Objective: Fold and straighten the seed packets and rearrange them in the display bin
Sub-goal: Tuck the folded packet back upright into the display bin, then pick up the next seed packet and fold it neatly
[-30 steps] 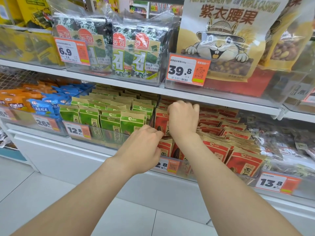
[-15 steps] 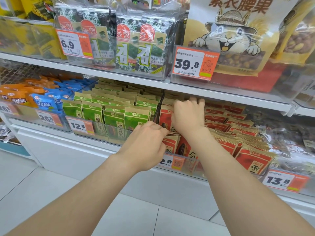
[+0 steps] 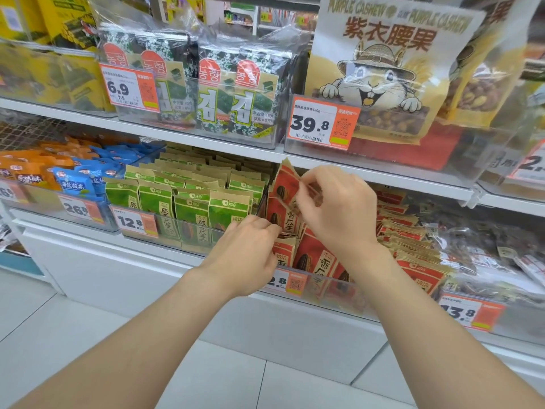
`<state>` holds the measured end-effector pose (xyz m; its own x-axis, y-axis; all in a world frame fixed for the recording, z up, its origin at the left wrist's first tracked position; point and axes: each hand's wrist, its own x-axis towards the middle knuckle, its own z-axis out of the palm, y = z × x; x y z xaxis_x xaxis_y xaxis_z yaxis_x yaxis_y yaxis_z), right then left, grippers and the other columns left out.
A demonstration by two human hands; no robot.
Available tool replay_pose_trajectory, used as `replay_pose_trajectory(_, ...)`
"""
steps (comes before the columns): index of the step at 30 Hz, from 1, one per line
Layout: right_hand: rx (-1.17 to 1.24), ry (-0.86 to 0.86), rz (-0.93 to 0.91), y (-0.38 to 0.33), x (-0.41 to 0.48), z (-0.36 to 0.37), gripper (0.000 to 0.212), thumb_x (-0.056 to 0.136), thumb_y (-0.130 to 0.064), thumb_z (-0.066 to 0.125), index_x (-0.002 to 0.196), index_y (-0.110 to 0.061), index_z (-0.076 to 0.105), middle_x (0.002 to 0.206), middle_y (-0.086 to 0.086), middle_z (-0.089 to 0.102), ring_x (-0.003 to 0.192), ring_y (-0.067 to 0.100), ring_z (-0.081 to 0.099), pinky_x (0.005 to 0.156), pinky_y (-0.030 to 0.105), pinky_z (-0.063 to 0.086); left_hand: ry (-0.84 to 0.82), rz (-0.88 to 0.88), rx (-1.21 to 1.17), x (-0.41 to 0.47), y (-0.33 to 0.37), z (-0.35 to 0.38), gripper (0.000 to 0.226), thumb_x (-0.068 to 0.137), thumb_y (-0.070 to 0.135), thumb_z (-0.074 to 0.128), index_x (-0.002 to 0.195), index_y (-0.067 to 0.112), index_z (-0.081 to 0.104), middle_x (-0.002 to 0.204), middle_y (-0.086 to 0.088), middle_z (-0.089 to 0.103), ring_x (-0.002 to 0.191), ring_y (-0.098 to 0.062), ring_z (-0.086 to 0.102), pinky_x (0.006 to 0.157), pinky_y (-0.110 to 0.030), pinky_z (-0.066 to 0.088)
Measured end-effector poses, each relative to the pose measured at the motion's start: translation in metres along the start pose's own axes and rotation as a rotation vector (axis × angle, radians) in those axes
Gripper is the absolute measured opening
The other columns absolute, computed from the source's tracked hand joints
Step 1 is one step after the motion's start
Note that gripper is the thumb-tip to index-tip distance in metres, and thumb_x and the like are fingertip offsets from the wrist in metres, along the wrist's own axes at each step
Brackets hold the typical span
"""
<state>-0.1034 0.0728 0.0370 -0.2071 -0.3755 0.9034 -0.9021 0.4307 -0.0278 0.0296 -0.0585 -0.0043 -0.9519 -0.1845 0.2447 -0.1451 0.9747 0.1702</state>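
Right hand [image 3: 336,211] pinches the top flap of a red sunflower-seed packet [image 3: 283,196], held up at the left end of the clear display bin [image 3: 324,287]; left hand [image 3: 247,252] grips its lower part. Advisable: left hand steadies the base while the right creases the flap flat, then seat the packet upright, face forward.

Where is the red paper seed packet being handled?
Head view, centre: the red paper seed packet is held between the right hand above and left hand below, just right of the green seed packets.
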Motion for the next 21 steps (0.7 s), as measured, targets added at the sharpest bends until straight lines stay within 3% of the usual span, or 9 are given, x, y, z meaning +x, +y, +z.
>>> replay_pose_trajectory(4,0.093,0.161,0.013,-0.002,0.003,-0.031,0.007,0.099,-0.009,0.069,0.093,-0.008,0.071,0.084,0.001,0.067,0.066,0.018,0.061,0.054,0.038,0.051,-0.011,-0.007,-0.027,0.000,0.001,-0.004,0.045,0.097,0.019,0.050,0.141,0.015,0.061,0.130,-0.001,0.066,0.126,-0.023,0.052,0.107,-0.044,0.044)
replay_pose_trajectory(8,0.211,0.229,0.087,-0.011,0.003,-0.059,0.003,0.100,-0.002,0.069,0.099,0.000,0.067,0.089,0.007,0.065,0.070,0.020,0.060,0.061,0.029,0.049,-0.012,-0.020,-0.084,-0.002,0.004,-0.013,0.054,0.093,0.021,0.055,0.147,0.016,0.060,0.140,0.000,0.064,0.133,-0.022,0.050,0.113,-0.045,0.041)
replay_pose_trajectory(10,0.270,0.219,0.161,-0.015,0.001,-0.069,0.005,0.101,-0.003,0.068,0.103,-0.001,0.064,0.089,0.004,0.065,0.067,0.016,0.061,0.062,0.020,0.045,0.077,-0.067,-0.184,-0.003,0.007,-0.020,0.052,0.095,0.019,0.055,0.146,0.016,0.062,0.143,0.000,0.065,0.136,-0.020,0.051,0.118,-0.046,0.041)
replay_pose_trajectory(12,0.334,0.193,0.238,-0.017,-0.002,-0.076,0.007,0.103,-0.005,0.067,0.107,-0.004,0.062,0.086,-0.002,0.064,0.065,0.005,0.059,0.060,0.014,0.041,0.254,-0.150,-0.325,-0.003,0.013,-0.028,0.041,0.099,0.015,0.052,0.136,0.018,0.070,0.134,0.004,0.070,0.128,-0.013,0.057,0.112,-0.037,0.046)
replay_pose_trajectory(15,0.443,0.110,0.343,-0.020,-0.008,-0.082,0.008,0.105,-0.011,0.067,0.111,-0.010,0.061,0.084,-0.007,0.066,0.062,0.012,0.060,0.053,0.028,0.044,0.489,-0.290,-0.572,-0.008,0.030,-0.041,0.030,0.104,0.013,0.050,0.114,0.023,0.076,0.108,0.015,0.075,0.098,0.002,0.066,0.085,-0.015,0.048)
replay_pose_trajectory(18,0.556,0.043,0.466,-0.029,-0.010,-0.085,0.011,0.103,-0.013,0.069,0.110,-0.019,0.062,0.083,-0.010,0.068,0.067,0.015,0.064,0.061,0.038,0.049,0.599,-0.325,-0.825,-0.010,0.051,-0.049,0.022,0.107,0.020,0.054,0.107,0.025,0.075,0.097,0.014,0.076,0.090,0.000,0.069,0.076,-0.016,0.050)
replay_pose_trajectory(21,0.646,-0.023,0.574,-0.040,-0.015,-0.080,0.014,0.099,-0.013,0.071,0.104,-0.025,0.065,0.086,-0.009,0.073,0.074,0.015,0.069,0.069,0.041,0.054,0.574,-0.351,-1.029,-0.007,0.070,-0.053,0.016,0.108,0.035,0.056,0.111,0.027,0.069,0.098,0.007,0.077,0.092,-0.007,0.072,0.082,-0.029,0.055)
